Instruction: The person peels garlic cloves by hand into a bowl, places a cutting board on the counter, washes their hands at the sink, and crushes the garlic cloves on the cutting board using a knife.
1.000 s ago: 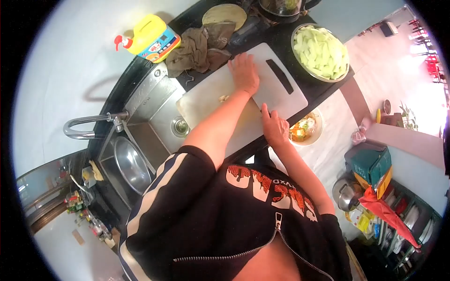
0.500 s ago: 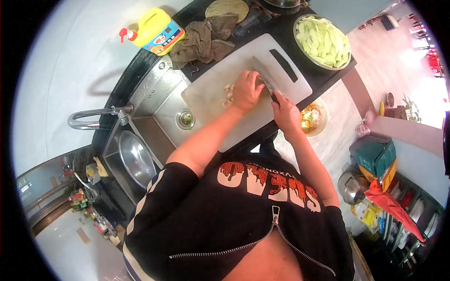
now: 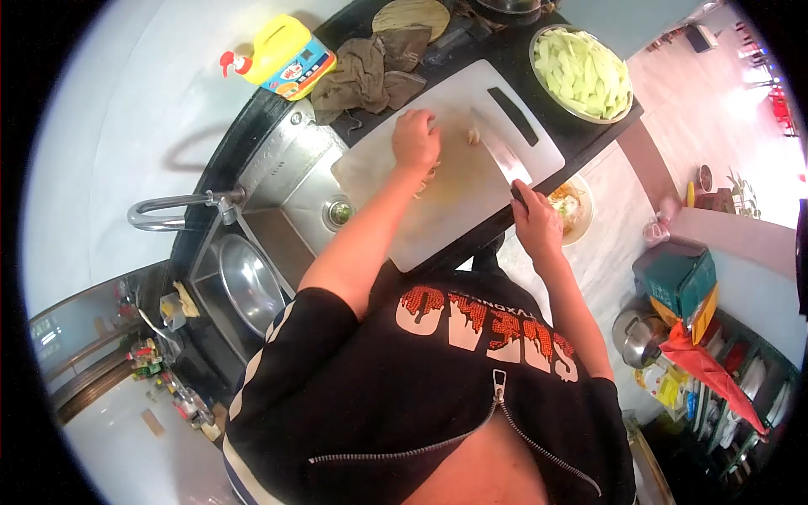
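Note:
My right hand (image 3: 539, 219) is wrapped round the handle of a kitchen knife (image 3: 503, 151). The blade lies low over the white cutting board (image 3: 454, 215), near its slotted end. A small pale piece (image 3: 473, 136), like a garlic clove, rests on the board just left of the blade. My left hand (image 3: 416, 141) hovers over the board's far left part, fingers bent, with a gap showing between thumb and fingers. Several more pale pieces (image 3: 428, 178) lie beside its wrist, partly hidden by it.
A bowl of sliced pale-green vegetable (image 3: 582, 74) stands at the back right. Below the counter edge is a bowl of mixed food (image 3: 575, 210). Left of the board are a sink (image 3: 307, 189), a faucet (image 3: 181, 210), a yellow detergent jug (image 3: 286, 55) and a brown cloth (image 3: 362, 76).
My left hand has moved left and away from the blade, uncovering the pale piece there. My right hand has shifted slightly right and nearer me with the knife.

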### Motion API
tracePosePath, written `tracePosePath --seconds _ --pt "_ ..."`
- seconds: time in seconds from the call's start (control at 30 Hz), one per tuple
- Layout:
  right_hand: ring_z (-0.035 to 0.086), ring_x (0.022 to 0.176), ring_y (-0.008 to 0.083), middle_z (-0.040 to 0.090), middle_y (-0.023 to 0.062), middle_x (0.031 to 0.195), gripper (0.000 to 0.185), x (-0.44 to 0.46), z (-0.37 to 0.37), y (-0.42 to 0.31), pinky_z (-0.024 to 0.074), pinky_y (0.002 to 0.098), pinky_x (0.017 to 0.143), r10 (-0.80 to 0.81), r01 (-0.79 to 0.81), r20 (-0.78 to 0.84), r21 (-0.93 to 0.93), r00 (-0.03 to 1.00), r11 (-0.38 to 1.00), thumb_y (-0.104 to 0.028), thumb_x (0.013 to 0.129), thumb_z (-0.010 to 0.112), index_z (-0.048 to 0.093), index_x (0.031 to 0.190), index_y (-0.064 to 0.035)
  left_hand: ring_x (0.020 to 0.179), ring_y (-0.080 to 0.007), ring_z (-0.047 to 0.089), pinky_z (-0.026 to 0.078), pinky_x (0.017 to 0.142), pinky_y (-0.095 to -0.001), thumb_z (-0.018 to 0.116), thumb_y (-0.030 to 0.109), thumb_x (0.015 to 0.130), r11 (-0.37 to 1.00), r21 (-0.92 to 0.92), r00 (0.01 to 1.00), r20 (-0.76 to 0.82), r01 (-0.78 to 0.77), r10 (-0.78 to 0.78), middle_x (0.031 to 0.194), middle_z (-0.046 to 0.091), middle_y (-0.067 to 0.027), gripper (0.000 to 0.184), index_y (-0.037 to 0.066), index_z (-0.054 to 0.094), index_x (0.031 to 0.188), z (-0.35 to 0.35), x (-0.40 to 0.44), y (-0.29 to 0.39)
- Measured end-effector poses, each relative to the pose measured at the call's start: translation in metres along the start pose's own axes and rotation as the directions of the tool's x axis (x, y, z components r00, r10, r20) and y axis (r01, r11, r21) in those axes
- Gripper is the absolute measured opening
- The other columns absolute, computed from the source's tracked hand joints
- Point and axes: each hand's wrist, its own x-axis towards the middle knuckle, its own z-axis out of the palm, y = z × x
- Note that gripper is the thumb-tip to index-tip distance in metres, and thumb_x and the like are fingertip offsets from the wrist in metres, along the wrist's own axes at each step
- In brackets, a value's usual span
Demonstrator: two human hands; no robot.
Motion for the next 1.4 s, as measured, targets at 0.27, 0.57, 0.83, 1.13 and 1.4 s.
tracePosePath --seconds 0.27,0.57,0.83,1.13,1.4 --pt "0.062 0.072 0.033 0.061 0.0136 0.08 0.033 -0.023 -0.011 0.011 0.0479 0.0432 0.063 -0.124 0.132 0.124 -0.06 0.984 0.989 -0.019 0.083 0.06 0.059 0.116 -0.0125 0.09 -0.0295 0.056 0.047 0.077 -0.0399 0.068 0.017 0.073 0.992 0.118 0.95 0.313 -0.049 0.01 0.087 0.058 -0.0087 0.015 0.006 0.064 0.082 -0.025 -0.037 -0.007" --pt "0.062 0.072 0.0348 0.062 0.0154 0.08 0.032 0.006 -0.006 0.005 0.0481 0.0444 0.065 -0.088 0.089 0.042 -0.028 0.995 0.996 -0.02 0.085 0.058 0.059 0.115 -0.0111 0.087 -0.03 0.056 0.048 0.071 -0.0404 0.067 0.019 0.072 0.996 0.07 0.986 0.162 -0.05 0.038 0.087 0.058 -0.0113 0.015 0.007 0.065 0.081 -0.008 -0.028 0.004" --pt "0.062 0.077 0.0361 0.063 0.0182 0.086 0.033 -0.019 0.0 0.011 0.0483 0.0446 0.067 -0.003 -0.001 0.068 0.06 0.998 0.998 -0.019 0.084 0.058 0.06 0.116 -0.0103 0.089 -0.0295 0.056 0.047 0.078 -0.037 0.072 0.019 0.073 0.987 -0.11 0.972 0.213 0.12 -0.095 0.09 0.057 -0.0094 0.02 0.007 0.065 0.087 -0.021 -0.037 -0.014" --pt "0.062 0.076 0.0369 0.063 0.0197 0.085 0.033 -0.022 0.003 0.012 0.049 0.0446 0.068 -0.03 0.026 0.03 0.117 0.999 0.993 -0.017 0.083 0.06 0.06 0.115 -0.0093 0.089 -0.0286 0.054 0.047 0.074 -0.0374 0.062 0.009 0.075 0.942 0.173 0.93 0.286 -0.287 0.231 0.083 0.055 -0.0071 0.008 0.009 0.065 0.083 -0.014 -0.029 0.007" --pt "0.062 0.077 0.0348 0.063 0.0177 0.085 0.032 -0.033 0.004 0.016 0.0487 0.0431 0.068 0.001 0.001 -0.017 0.105 1.0 0.994 -0.017 0.084 0.061 0.06 0.115 -0.0099 0.078 -0.0335 0.062 0.049 0.07 -0.0408 0.062 0.012 0.077 0.983 -0.183 0.885 0.457 -0.005 0.09 0.082 0.065 -0.0147 0.015 0.005 0.065 0.09 0.017 -0.035 0.035"
